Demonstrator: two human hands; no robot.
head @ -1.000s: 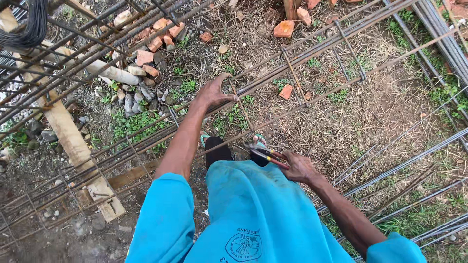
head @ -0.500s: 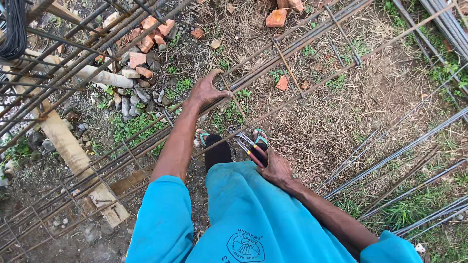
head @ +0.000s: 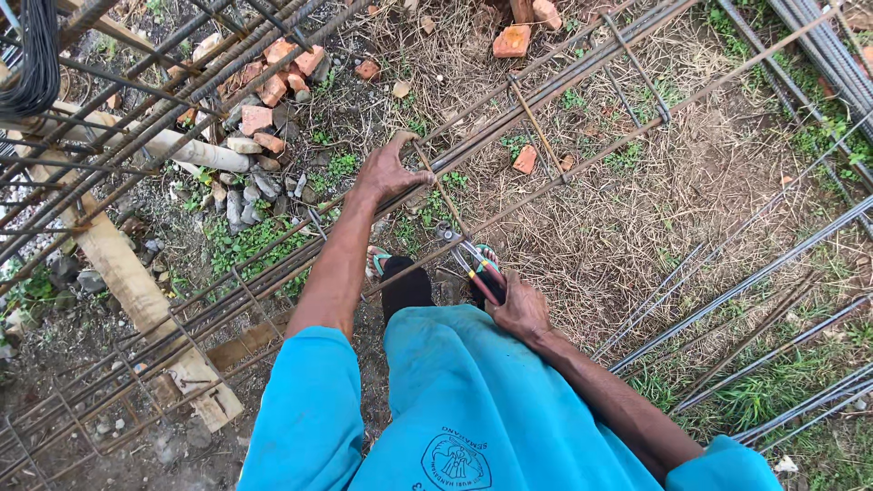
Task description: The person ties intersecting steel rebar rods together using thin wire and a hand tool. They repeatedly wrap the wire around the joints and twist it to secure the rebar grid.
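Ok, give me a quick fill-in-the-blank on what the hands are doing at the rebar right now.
1. The left hand grips a thin bent ____ standing across the long bars.
2. The right hand holds ____ with red and dark handles.
3. The broken pieces lying on the ground, like the one at, are ____.
4. The person's shirt is ____ in colour.

Missing words: rebar; pliers; bricks; blue
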